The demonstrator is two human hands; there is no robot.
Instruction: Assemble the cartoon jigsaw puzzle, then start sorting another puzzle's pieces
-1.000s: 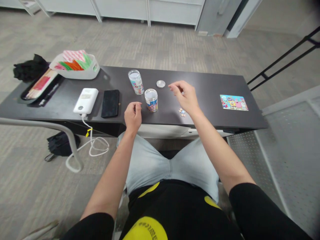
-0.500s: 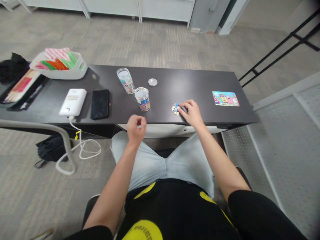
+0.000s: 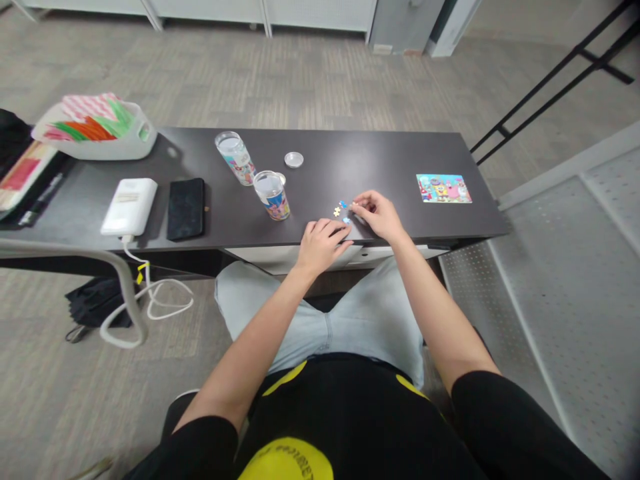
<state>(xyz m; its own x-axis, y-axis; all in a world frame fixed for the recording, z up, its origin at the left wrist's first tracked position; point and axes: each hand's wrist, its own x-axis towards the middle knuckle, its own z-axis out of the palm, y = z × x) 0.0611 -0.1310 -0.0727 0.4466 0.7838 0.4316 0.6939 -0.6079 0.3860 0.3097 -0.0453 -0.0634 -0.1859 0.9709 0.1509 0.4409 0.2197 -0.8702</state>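
Your right hand (image 3: 376,215) pinches a small puzzle piece between thumb and fingertips, just above the dark table (image 3: 390,160). Your left hand (image 3: 320,241) lies flat near the table's front edge, fingers loosely spread and holding nothing, touching the surface at about 7 o'clock from the loose puzzle pieces (image 3: 341,210). Those pieces lie just beside the right fingertips, close to the front edge; a sweep of either hand could, in my judgement, push one off onto your lap or the floor.

At 9 o'clock from the pieces stands an open printed jar (image 3: 272,195); what it holds cannot be told. A second jar (image 3: 233,157), tilted in this view, stands at 10 o'clock, and a round lid (image 3: 294,159) lies apart at 11 o'clock. The white basket (image 3: 95,137) at far 9 o'clock holds coloured paper. A finished picture card (image 3: 443,189) lies at 3 o'clock.
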